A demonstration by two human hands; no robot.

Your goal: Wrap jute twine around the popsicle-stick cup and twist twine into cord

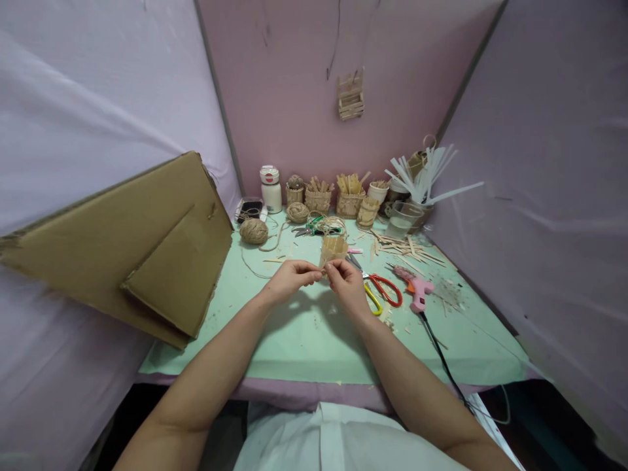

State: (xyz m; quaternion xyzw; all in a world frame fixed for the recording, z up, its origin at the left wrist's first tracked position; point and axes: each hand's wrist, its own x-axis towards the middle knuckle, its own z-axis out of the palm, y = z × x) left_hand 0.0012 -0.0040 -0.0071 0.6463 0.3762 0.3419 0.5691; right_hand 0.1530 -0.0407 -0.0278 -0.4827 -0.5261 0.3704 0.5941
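Note:
Over the middle of the table, my left hand [293, 279] and my right hand [347, 284] meet with thumbs and fingertips pinched together. Whatever sits between the fingertips is too small to make out. Just behind them is a small tan piece that looks like woven or flat wood strips [334, 247]; whether my fingers touch it I cannot tell. Beside my right hand lie scissors with red handles [387, 290] and a yellow-handled tool [373, 299], their blades partly hidden. Farther right rests a pink glue gun [419, 291], its black cord running over the table edge.
A large cardboard sheet [167, 196] leans at the left. Twine balls [254, 231], green-handled cutters [314, 229] and a white bottle [271, 190] stand toward the back. Baskets of sticks [350, 203] line the wall. Loose sticks [405, 245] and glue sticks [426, 173] are at the right.

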